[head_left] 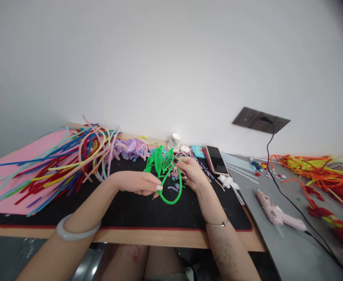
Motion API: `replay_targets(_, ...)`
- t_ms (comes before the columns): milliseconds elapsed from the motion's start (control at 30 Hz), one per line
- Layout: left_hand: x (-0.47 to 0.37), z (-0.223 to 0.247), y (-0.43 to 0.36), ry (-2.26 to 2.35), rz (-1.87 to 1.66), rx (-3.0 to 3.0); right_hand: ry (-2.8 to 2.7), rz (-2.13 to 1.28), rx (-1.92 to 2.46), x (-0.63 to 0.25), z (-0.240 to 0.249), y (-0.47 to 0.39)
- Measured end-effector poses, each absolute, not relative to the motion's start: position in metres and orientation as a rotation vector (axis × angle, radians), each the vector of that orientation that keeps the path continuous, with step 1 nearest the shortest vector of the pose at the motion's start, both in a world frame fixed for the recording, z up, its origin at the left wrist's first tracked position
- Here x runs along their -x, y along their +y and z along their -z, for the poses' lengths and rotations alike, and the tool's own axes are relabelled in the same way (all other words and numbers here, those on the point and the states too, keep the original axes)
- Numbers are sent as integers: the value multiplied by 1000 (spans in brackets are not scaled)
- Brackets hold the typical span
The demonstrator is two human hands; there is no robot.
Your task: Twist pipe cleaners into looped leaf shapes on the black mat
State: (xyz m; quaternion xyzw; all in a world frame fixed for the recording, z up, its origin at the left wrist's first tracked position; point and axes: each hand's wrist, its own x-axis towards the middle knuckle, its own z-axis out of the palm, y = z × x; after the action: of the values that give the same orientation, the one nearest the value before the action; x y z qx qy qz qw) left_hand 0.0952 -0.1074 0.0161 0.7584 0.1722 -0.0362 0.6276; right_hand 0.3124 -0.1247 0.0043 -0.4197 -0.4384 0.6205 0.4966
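Observation:
A green pipe cleaner (pixel 171 202) is bent into a loop above the black mat (pixel 142 214). My left hand (pixel 143 183) pinches its left side between thumb and fingers. At the top of the loop, my right hand (pixel 189 170) has its fingertips closed on the same piece. Just behind the hands, green looped shapes (pixel 159 160) made of pipe cleaner sit on the mat. Small purple offcuts (pixel 173 188) lie beyond and inside the loop.
Many coloured pipe cleaners (pixel 71 156) spread over pink sheets at left. Purple bundles (pixel 133 147), a white cup (pixel 175 141) and a phone (pixel 217 160) line the back. At right are a glue gun (pixel 276 212), its cord and orange and red pipe cleaners (pixel 320 169).

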Motion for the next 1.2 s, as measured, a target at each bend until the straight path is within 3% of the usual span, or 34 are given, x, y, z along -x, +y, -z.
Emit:
replay_targets(467, -95, -18, -106, 601, -235, -1683, -810, -1175, 985, -326, -2, -115)
replay_targets(767, -100, -17, -102, 840, -676, -2197, -700, -992, 936, -327, -9, -118)
replay_targets(1200, -100, -4, -94, 1191, -780, -2491, -695, -1048, 876, -322, -14, -120)
